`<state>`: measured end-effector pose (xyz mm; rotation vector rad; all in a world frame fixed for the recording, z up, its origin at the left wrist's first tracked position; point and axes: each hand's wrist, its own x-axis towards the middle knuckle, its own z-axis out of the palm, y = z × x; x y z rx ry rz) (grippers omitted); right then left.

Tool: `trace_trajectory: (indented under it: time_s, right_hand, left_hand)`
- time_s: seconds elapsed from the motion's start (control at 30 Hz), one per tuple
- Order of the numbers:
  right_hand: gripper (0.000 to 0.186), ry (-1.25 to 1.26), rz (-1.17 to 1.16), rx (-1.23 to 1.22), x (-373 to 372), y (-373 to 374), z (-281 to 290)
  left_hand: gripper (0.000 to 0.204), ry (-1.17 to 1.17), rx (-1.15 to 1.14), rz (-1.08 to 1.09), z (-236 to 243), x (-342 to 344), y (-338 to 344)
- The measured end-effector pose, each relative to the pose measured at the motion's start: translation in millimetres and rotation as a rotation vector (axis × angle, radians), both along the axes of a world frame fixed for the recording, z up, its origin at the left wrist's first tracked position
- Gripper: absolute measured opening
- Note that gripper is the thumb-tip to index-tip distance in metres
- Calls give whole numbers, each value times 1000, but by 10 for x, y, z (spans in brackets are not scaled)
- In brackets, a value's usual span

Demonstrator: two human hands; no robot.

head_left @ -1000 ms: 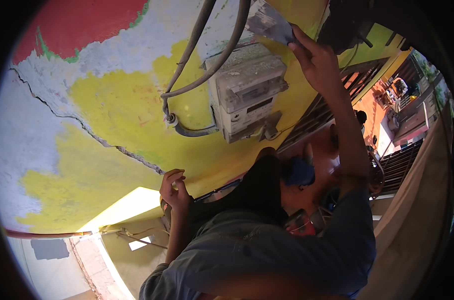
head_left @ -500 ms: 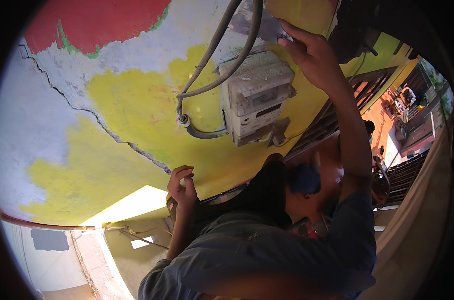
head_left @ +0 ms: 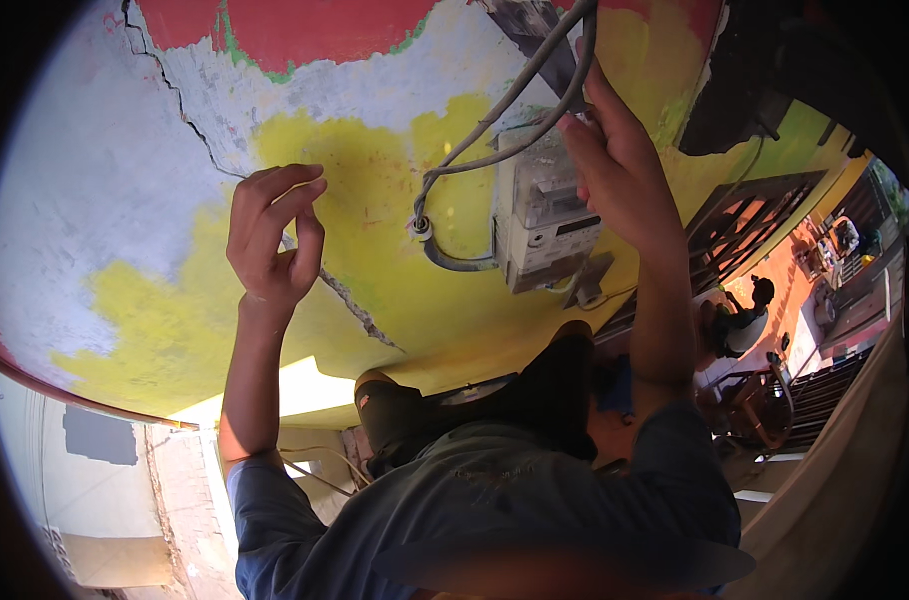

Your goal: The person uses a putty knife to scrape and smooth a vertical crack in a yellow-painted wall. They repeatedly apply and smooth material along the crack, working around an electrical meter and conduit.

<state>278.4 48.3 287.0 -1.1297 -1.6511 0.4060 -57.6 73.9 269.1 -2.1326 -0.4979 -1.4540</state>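
Head view: gripping a flat scraper (head_left: 528, 28) in right hand (head_left: 625, 178), with loose, empty left hand (head_left: 273, 232), maybe scraping wall (head_left: 360, 155), next needing care by cables (head_left: 513, 92).

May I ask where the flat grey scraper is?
In the head view, the flat grey scraper is at the top edge, right of centre, in the right hand, above the pale electricity meter and partly behind the looped grey cables.

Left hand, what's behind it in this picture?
Behind the left hand is the pale and yellow wall. A crack shows above and below the hand; whatever part of the wall lies directly behind it is covered and cannot be seen.
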Motion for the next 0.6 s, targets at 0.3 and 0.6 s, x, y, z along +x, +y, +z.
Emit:
trace_trajectory:
  time_s: [0.3,0.6]
  right_hand:
    - [69,-278,-139,152,-636,172,-166]
    - [71,-138,-186,207,-748,249,-50]
  left_hand:
    - [45,742,429,121,1280,758,608]
    - [27,728,483,-50,1473,1008,923]
